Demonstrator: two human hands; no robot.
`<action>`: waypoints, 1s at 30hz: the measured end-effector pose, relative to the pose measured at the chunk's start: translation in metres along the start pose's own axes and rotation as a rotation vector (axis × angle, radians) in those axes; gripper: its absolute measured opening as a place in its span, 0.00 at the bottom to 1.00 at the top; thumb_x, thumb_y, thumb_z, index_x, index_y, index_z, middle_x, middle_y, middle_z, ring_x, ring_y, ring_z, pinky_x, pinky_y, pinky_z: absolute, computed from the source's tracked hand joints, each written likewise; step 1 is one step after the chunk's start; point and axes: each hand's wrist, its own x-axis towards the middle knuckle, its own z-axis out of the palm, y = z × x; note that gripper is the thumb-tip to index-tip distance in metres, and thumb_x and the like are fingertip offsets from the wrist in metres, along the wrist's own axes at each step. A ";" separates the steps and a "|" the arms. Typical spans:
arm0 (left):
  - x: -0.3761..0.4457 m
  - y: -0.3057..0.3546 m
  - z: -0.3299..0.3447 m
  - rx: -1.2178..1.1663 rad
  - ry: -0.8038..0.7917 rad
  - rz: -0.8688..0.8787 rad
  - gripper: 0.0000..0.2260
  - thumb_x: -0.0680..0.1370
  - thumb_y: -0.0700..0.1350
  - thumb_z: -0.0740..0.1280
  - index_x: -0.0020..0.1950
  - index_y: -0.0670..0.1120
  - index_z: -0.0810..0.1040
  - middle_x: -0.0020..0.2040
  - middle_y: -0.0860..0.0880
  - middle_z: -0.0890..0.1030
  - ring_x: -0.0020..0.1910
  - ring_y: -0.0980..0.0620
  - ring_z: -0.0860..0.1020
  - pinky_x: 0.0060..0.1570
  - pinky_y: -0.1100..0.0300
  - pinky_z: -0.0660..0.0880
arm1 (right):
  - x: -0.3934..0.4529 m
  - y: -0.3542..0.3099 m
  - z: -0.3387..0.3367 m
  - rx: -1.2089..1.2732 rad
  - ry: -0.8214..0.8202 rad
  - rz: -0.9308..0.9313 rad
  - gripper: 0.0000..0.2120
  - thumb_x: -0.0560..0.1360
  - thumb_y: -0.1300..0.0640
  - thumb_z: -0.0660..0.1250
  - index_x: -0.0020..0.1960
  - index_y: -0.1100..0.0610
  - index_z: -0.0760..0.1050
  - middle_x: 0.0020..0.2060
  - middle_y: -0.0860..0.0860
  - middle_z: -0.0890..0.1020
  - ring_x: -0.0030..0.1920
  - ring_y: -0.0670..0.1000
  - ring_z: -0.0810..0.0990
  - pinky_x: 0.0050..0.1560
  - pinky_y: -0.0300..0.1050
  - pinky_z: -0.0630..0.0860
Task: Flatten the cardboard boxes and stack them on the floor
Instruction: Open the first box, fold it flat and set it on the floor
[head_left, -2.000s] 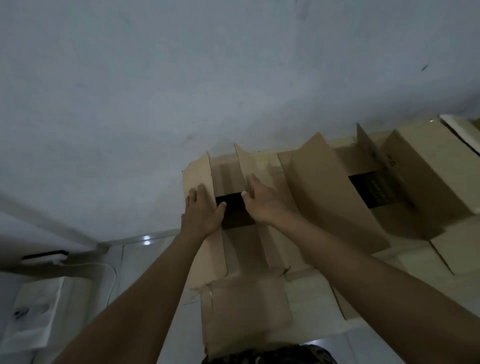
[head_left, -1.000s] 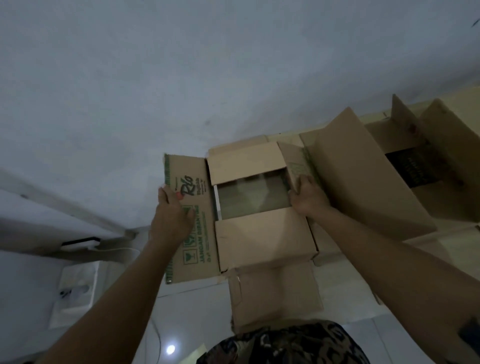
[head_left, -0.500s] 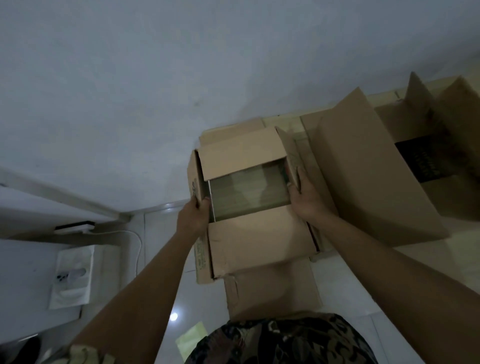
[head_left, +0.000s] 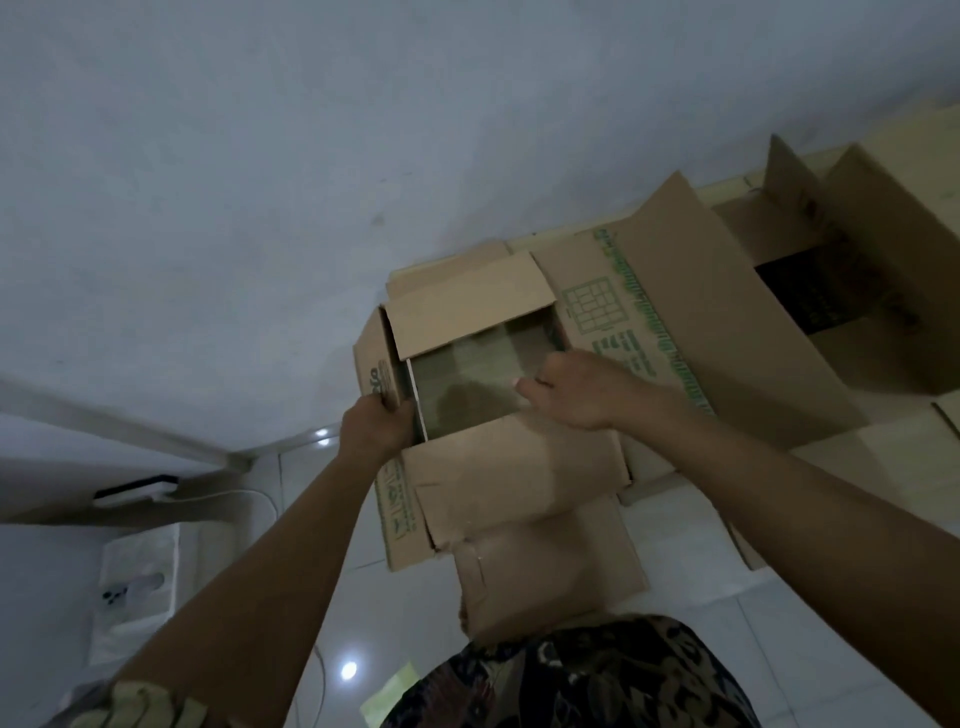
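I hold a brown cardboard box (head_left: 498, 467) with green print in front of me, its flaps spread and its middle open through to the floor. My left hand (head_left: 376, 423) grips the box's left wall at the opening's edge. My right hand (head_left: 576, 387) is closed on the right edge of the opening, where a printed flap (head_left: 639, 322) spreads to the right. A flat cardboard piece (head_left: 550, 566) lies on the floor below the box, close to my body.
More brown boxes (head_left: 893, 291) with raised flaps stand to the right along the pale wall (head_left: 311, 156). White floor tiles (head_left: 311, 519) lie at the left, with a white bag (head_left: 137, 582), a cable and a dark strip near the wall corner.
The box was lifted and pulled open from a narrow slot into a wide square. My left hand went from the printed left flap to the left wall, and the right flap has swung out.
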 end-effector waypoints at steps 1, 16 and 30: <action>-0.001 0.000 -0.004 -0.005 -0.021 -0.006 0.22 0.80 0.53 0.63 0.66 0.39 0.75 0.61 0.39 0.79 0.52 0.42 0.78 0.47 0.55 0.73 | -0.008 -0.003 -0.008 0.049 -0.068 0.014 0.28 0.82 0.40 0.57 0.31 0.56 0.76 0.32 0.52 0.79 0.35 0.53 0.79 0.37 0.44 0.71; 0.005 0.024 0.015 0.415 0.362 1.046 0.19 0.72 0.44 0.73 0.62 0.40 0.79 0.58 0.40 0.80 0.53 0.39 0.79 0.49 0.49 0.77 | -0.070 0.012 0.090 -0.160 -0.346 0.063 0.42 0.70 0.19 0.49 0.72 0.43 0.70 0.67 0.48 0.77 0.64 0.51 0.76 0.66 0.54 0.70; 0.087 0.084 -0.004 0.593 0.414 0.774 0.41 0.75 0.53 0.70 0.80 0.44 0.51 0.80 0.41 0.51 0.79 0.39 0.50 0.73 0.36 0.49 | -0.046 0.045 0.147 -0.331 0.496 -0.100 0.40 0.70 0.20 0.52 0.22 0.54 0.73 0.17 0.47 0.70 0.18 0.48 0.67 0.27 0.36 0.63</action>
